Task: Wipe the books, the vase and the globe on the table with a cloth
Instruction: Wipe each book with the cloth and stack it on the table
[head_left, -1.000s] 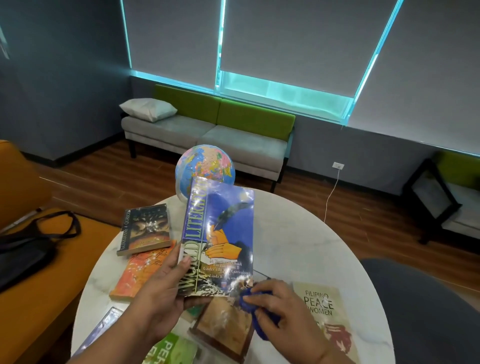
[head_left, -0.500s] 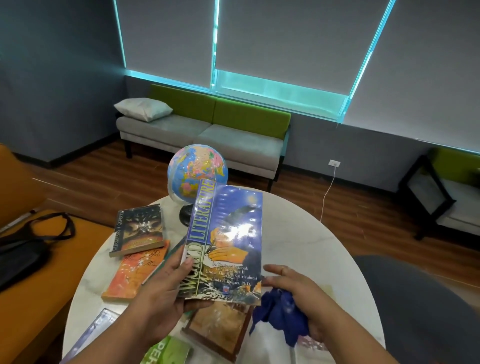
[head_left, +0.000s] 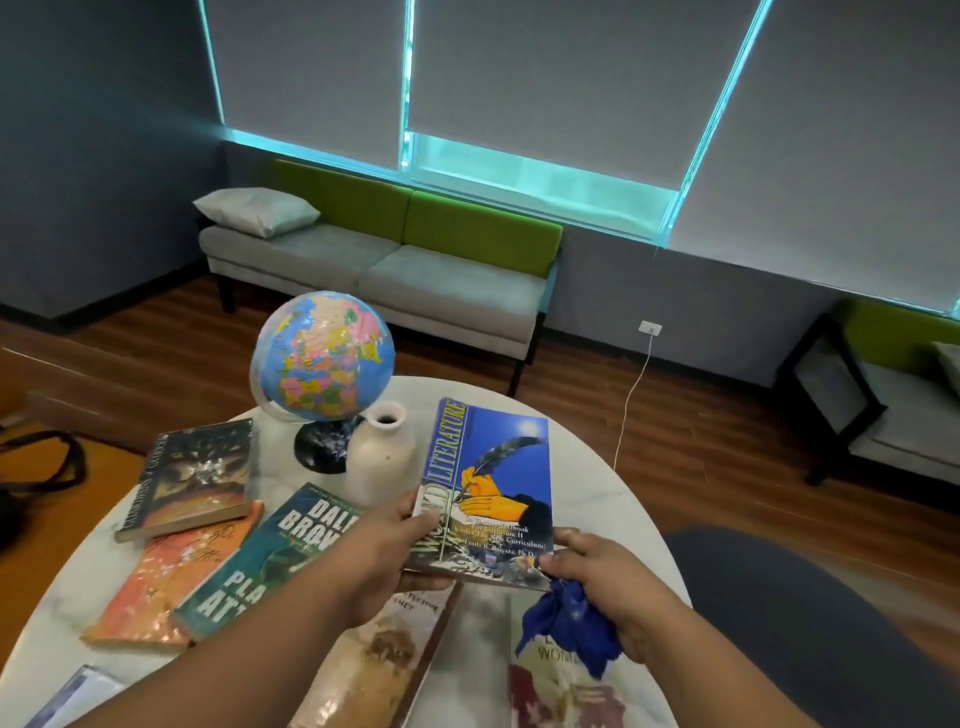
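Left hand (head_left: 387, 551) grips blue book (head_left: 493, 493) at its 7 o'clock corner. Right hand (head_left: 608, 577) bunches soft cloth (head_left: 566, 623), prob. pinching the 5 o'clock corner. Book's stiff, light & shiny-slippy.

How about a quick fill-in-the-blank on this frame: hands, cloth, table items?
1. The right hand holds a bunched blue ____.
2. The left hand grips the book titled World ____.
3. The vase stands on the table right beside the dark base of the ____.

Missing words: cloth; Literature; globe.
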